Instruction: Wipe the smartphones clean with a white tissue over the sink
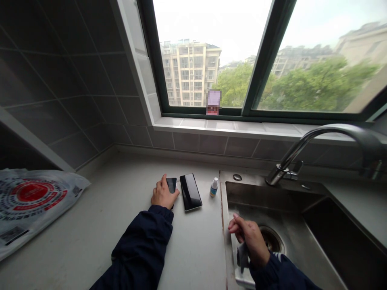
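Observation:
My left hand (163,195) lies over a dark-screened smartphone (172,184) on the counter, its fingers along one side and the thumb along the other. The lower part of that phone is hidden under the palm. Just right of it, a larger black smartphone (190,192) rests face up, its screen reflecting light. Beyond that stands a small spray bottle (213,187) with a white cap and a blue and yellow label. Over the left edge of the sink, my right hand (250,237) is closed, with a grey cloth (242,257) hanging from it.
A steel sink (287,213) with a drain (270,238) and a curved faucet (290,153) lies to the right. A printed plastic bag (36,201) sits on the white counter (121,177) at left. Behind are a tiled sill (193,124) and window.

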Tool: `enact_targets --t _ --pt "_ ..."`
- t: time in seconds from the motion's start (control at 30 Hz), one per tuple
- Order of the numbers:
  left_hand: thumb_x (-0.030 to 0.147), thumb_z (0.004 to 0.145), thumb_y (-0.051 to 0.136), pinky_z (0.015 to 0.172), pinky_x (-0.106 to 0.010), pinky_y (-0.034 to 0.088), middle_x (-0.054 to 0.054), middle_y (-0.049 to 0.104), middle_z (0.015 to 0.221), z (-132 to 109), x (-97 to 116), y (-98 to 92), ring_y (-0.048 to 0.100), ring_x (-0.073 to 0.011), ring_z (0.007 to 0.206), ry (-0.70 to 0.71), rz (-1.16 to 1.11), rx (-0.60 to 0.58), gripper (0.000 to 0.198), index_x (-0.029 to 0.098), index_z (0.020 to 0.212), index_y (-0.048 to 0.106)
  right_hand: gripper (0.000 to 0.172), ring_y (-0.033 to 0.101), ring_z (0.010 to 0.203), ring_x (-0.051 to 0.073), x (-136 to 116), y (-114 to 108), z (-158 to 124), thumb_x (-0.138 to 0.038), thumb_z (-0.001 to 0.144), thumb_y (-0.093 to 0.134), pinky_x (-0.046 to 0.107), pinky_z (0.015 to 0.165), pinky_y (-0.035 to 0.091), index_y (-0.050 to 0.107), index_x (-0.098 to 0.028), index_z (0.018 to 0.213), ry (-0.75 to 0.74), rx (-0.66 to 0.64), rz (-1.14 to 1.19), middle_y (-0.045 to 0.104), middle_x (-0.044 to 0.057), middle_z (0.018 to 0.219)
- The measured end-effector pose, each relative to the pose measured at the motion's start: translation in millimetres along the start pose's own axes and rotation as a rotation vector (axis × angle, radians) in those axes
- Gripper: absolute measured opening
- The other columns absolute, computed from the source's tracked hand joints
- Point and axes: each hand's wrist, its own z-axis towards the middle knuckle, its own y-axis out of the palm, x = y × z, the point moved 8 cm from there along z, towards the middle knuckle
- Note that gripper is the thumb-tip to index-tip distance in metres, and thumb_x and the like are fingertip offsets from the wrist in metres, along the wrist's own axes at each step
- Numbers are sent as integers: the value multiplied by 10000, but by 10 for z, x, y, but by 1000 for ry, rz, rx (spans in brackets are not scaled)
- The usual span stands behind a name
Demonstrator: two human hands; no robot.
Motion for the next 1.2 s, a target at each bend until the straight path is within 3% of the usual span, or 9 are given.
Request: enact_targets --t 0.3,0.4,0.47,0.6,0.67,0.83,1.0,1.1,1.2 --pt "412 776 608 902 -396 481 -136 507 1346 -59 107 -243 540 -297 1171 11 -139 155 742 251 1426 290 613 395 397 54 -6 -6 10 -673 716 663 196 364 243 679 -112 468 -12 -1 7 656 96 626" --pt "379 732 671 940 -413 473 -122 519 1326 -61 105 -325 565 -275 1128 26 -385 237 809 261 1427 273 626 402 404 59 -5 -8 13 -688 716 654 195 358 250 679 -114 469 -14 0 4 657 101 626" --pt "377 718 687 905 -405 499 -117 539 1298 -47 101 -278 616 -222 992 23 -645 181 841 260 1428 252 637 401 406 58 -7 -5 10 -697 719 647 194 356 251 678 -112 469 -15 0 3 655 102 627" --pt "473 805 558 568 -283 543 -124 554 1292 -110 276 -49 634 -152 796 19 -1094 -147 750 291 1434 192 640 395 399 45 -8 -3 8 -695 730 643 189 359 243 678 -110 471 -15 -1 7 654 100 634" --pt "483 810 545 498 -256 528 -123 531 1329 -204 401 49 630 -151 792 -13 -1298 -312 743 317 1433 176 643 397 397 44 -1 -5 14 -698 725 648 188 357 237 679 -108 471 -13 -3 10 654 99 632" --pt "486 816 538 648 -374 592 -102 482 1406 -513 720 206 639 -175 848 -43 -1552 -735 693 347 1421 230 661 404 395 41 25 -15 29 -714 719 646 187 359 229 683 -101 474 -7 -3 16 654 100 634" --pt "616 741 570 800 -473 550 -129 493 1375 -938 958 342 609 -250 981 -25 -1633 -1167 781 282 1413 352 661 418 404 39 25 -13 20 -707 733 642 182 370 239 683 -99 476 -3 -3 21 659 101 640" --pt "721 679 600 885 -427 499 -130 608 1118 -1250 1056 505 574 -238 1004 -90 -1666 -1422 888 179 1369 463 647 408 400 34 16 -13 17 -689 749 642 182 370 242 684 -100 484 -2 -5 22 662 98 643" --pt "687 664 672 890 -344 477 -94 625 974 -1489 1138 633 573 -189 953 -189 -1796 -1634 949 113 1387 449 638 407 395 33 10 -20 19 -679 747 650 184 370 246 679 -100 480 -3 -3 24 658 93 635"
